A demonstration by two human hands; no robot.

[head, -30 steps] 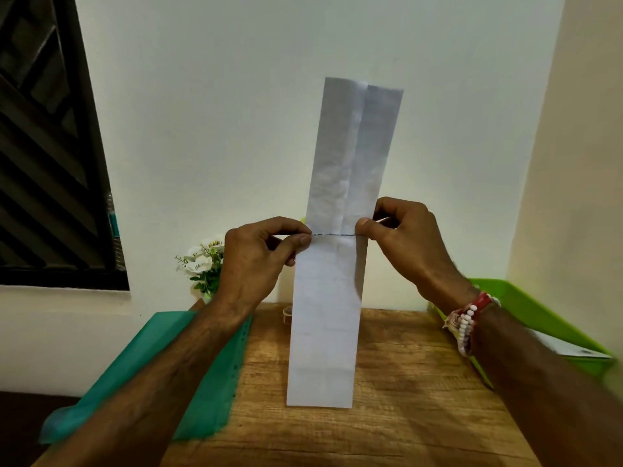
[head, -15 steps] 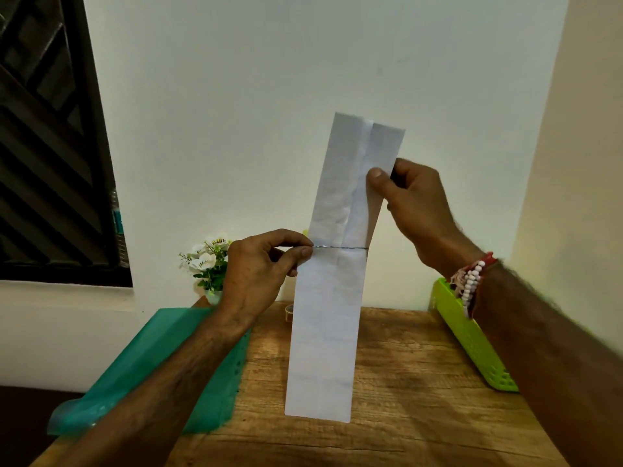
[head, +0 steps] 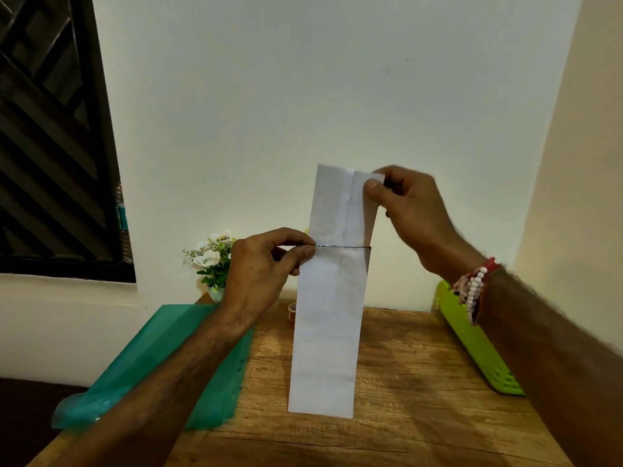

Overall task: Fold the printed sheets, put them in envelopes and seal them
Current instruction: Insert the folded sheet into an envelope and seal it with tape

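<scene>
A long white sheet (head: 328,332), folded lengthwise into a narrow strip, stands upright with its bottom edge on the wooden table (head: 404,382). A crease line crosses it at mid height. My left hand (head: 266,264) pinches the strip's left edge at that crease. My right hand (head: 404,203) pinches the top right corner, and the upper half leans toward me. No envelope shows in this view.
A teal plastic folder (head: 161,358) lies over the table's left edge under my left forearm. A lime green perforated tray (head: 472,338) sits at the right. A small white flower plant (head: 212,257) stands at the back by the wall, and a small tape roll (head: 292,311) peeks out behind the sheet.
My right hand left the crease and climbed to the sheet's top right corner. The upper half has come down lower in view. My left hand kept its pinch at the crease.
</scene>
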